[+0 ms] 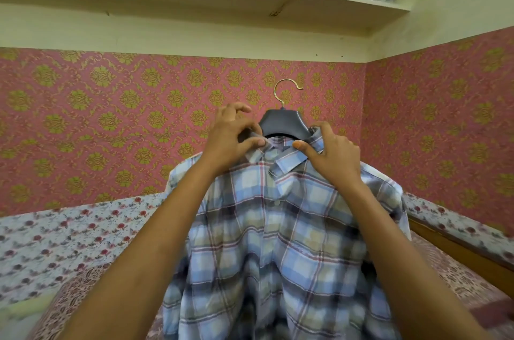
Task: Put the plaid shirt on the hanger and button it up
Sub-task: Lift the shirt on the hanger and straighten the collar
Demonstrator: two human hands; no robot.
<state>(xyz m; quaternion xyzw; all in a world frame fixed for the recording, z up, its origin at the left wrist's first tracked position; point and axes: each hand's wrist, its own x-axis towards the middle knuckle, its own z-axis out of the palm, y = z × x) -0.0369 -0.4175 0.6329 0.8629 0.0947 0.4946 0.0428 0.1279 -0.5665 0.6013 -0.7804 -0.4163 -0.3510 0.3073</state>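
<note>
Shirt [278, 228] sits on hanger [283, 122], centre frame; left hand [233, 133] and right hand [331, 150] each pinch the collar [281, 161]; top button apparently due next.

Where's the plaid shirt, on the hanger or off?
On: the plaid shirt hangs draped over the hanger, its shoulders spread out.

Both arms raised forward, forearms converging; left hand [235, 135] pinches shirt collar [289, 162], fingers curled; right hand [332, 154] grips its other side, thumb in front.
</note>
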